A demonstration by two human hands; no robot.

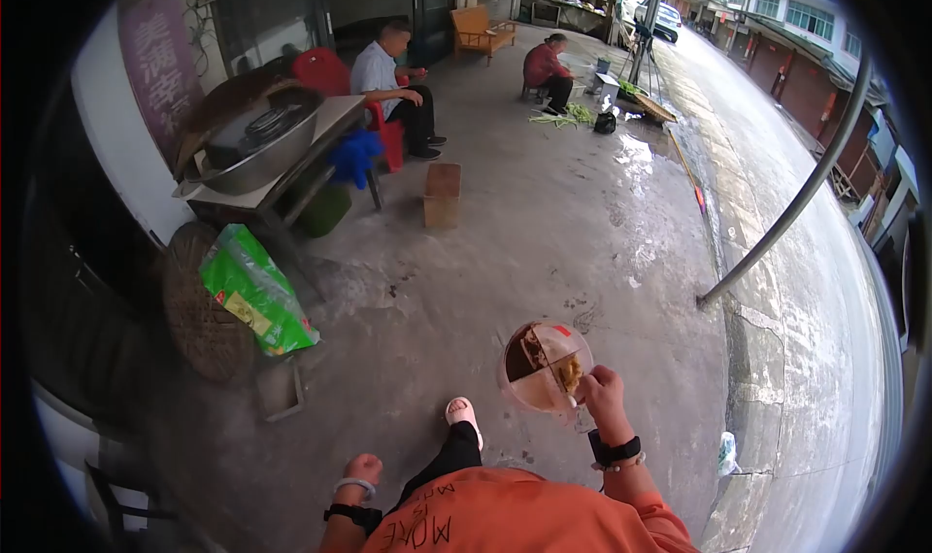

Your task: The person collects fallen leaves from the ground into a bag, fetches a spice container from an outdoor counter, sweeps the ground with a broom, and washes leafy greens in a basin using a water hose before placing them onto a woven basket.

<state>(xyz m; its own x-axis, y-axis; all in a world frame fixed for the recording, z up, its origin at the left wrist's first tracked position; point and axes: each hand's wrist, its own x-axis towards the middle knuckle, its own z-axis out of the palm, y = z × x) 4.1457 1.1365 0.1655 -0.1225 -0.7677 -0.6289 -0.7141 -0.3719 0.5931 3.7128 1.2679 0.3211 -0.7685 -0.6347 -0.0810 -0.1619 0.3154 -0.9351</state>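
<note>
My right hand (604, 394) grips the edge of a round, divided plastic snack tray (537, 391), held out in front of my body above the floor. Dark brown pieces lie in its far left compartments, and a yellowish-brown food (570, 372) lies near my fingers. The near left compartment looks pale and bare; a small red patch shows at the far rim. My left hand (365, 468) hangs low at my side with its fingers curled in, and nothing shows in it.
A table (340, 116) with a big metal basin (262, 150) stands left, a green bag (257, 291) beside it. A wooden stool (443, 196) is ahead. Two seated people (393, 87) (547, 72) are farther off. A slanting metal pole (796, 208) stands right, by the road.
</note>
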